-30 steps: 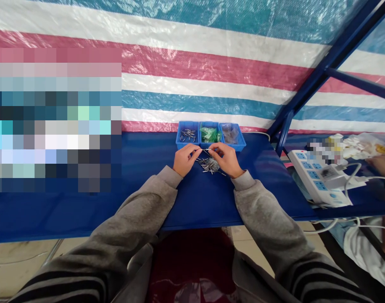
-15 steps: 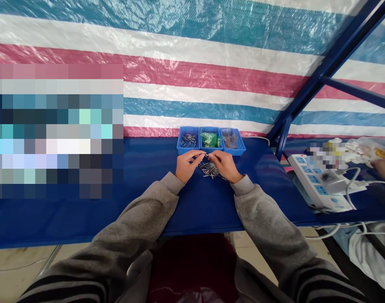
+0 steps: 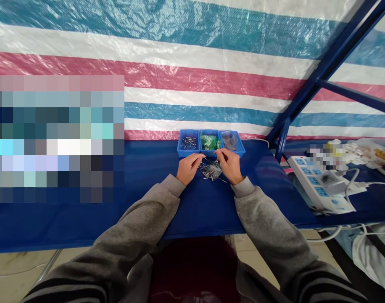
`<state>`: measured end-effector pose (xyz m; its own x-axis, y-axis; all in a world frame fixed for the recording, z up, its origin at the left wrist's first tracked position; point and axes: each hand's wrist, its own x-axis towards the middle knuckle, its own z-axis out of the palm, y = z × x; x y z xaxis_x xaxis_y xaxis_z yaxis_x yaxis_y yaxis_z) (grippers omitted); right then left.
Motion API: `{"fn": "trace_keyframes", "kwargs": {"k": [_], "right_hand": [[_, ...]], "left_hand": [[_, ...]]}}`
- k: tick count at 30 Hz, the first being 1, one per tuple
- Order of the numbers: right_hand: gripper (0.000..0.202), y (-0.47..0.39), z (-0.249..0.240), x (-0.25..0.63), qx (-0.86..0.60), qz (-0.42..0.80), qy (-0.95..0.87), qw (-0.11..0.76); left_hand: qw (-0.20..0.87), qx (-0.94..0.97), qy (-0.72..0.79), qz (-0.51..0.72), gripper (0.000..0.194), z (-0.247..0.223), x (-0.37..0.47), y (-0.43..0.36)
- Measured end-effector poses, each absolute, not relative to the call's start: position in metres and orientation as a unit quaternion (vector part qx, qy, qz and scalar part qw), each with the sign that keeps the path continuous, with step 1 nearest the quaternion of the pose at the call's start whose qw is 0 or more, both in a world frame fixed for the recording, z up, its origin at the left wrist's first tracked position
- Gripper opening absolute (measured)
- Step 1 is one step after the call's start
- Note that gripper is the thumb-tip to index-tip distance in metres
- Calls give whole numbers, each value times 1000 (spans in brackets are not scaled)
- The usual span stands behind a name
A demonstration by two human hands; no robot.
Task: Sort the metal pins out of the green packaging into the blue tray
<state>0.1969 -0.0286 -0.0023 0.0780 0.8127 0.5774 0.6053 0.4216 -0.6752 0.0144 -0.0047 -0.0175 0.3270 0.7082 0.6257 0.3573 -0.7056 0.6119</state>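
Note:
My left hand (image 3: 189, 169) is closed in a pinch, a thin metal rivet just showing at its fingertips. Apart from it, my right hand (image 3: 230, 166) has thumb and forefinger pressed together; whatever they hold is too small to make out. Between and below both hands lies a loose pile of rivets (image 3: 208, 171), thin silver rods, with a clear plastic bag (image 3: 215, 170) among them. Just beyond stand three joined blue bins (image 3: 188, 152). The left bin has more rivets (image 3: 189, 142), the middle one a green plastic bag (image 3: 210, 141), the right one a clear bag (image 3: 229, 140).
A white power strip (image 3: 318, 185) with plugs and cables lies on the right, beside plastic bags (image 3: 369, 151). A blue metal frame (image 3: 306, 99) slants up there. Striped sheeting (image 3: 192, 75) hangs behind the blue table (image 3: 142, 168). The left side is pixelated.
My hands have drawn apart from their near-touching position over the pile; the right has moved slightly right and up. Another person's hand at the far right has left the view.

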Motion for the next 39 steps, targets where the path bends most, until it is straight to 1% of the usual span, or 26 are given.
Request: {"fn": "trace_keyframes", "kwargs": {"k": [4,7,17,23,28,33,39], "right_hand": [[34,-26,-5,196,-503,129,-708,478],[29,-26,-8,195,-464,153,-746,453],[28,-26,-10,193,-436,185,-765,436],[22,-26,-9,194,-440,185,-766,430],[26,-29,-3,196,-476,192,-742,432],[31,-30,-1,195,-475,199,-748,419],[31,-29,-2,196,-472,194,-756,411]], "left_hand": [[236,738,367,515,26,-20,15,-4],[285,702,374,535,26,-21,15,-4],[355,651,361,566,28,-18,18,-6],[382,642,362,558,30,-18,19,-6],[370,663,355,545,29,-20,19,-5],[347,668,361,551,28,-19,18,-3],[362,688,346,525,28,-17,18,-5]]}}
